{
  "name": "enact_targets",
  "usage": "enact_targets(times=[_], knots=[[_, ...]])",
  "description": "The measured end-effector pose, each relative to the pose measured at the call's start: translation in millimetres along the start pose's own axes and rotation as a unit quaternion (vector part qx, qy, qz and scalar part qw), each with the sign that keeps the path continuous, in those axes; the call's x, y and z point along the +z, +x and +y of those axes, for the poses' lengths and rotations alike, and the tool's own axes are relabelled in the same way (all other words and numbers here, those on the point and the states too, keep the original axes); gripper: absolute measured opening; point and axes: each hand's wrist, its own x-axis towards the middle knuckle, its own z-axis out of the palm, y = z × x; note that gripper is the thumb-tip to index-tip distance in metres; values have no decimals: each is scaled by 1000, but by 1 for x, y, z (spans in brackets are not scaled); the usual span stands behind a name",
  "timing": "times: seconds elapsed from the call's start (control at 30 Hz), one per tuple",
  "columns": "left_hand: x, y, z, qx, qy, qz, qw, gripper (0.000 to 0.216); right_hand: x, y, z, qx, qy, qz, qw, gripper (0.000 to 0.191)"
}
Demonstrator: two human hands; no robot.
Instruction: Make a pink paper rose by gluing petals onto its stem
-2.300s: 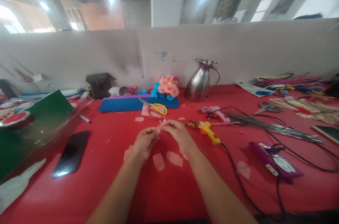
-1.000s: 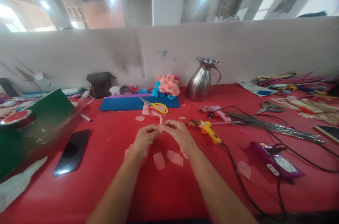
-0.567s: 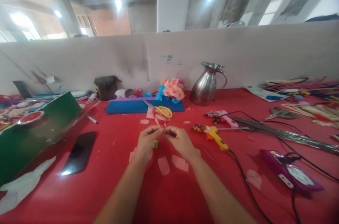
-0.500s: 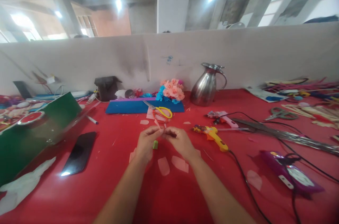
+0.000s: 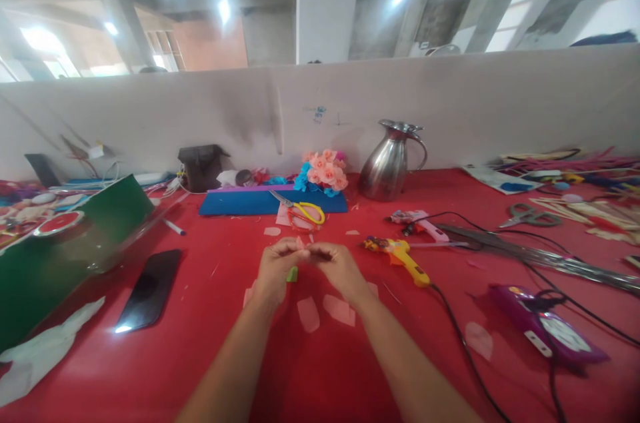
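Observation:
My left hand (image 5: 277, 270) and my right hand (image 5: 336, 266) meet fingertip to fingertip over the red table (image 5: 310, 376). Both are closed in a pinch on a small pink paper piece (image 5: 300, 242), mostly hidden by the fingers. Just below my left fingers lies a small green piece (image 5: 292, 274). Cut pink paper petals (image 5: 309, 314) are spread under and around my wrists. Beyond my fingertips, scissors with yellow and red handles (image 5: 311, 213) rest on pink paper and a blue board (image 5: 235, 204).
Right of my hands lie a yellow glue gun (image 5: 407, 263), a pink glue gun (image 5: 425, 225) and a purple power strip (image 5: 545, 326) with cords. A steel jug (image 5: 386, 166) stands behind, beside pink paper flowers (image 5: 327, 170). A phone (image 5: 150, 290) lies left.
My fingers have shifted slightly around the pink paper piece, which now shows less above them. My arms stay in nearly the same place; the objects on the table have not moved.

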Motion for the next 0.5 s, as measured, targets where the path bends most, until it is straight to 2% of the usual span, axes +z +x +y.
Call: enact_targets(times=[0.2,0.33,0.5], knots=[[-1,0,1,16,22,-14,1000,9,0,0,-3,-10,29,-6,1000,14],[-3,2,-3,41,27,-14,999,6,1,0,0,-12,12,-11,1000,17],[-5,3,-7,69,52,15,996,8,0,1,5,-19,-34,26,999,14]])
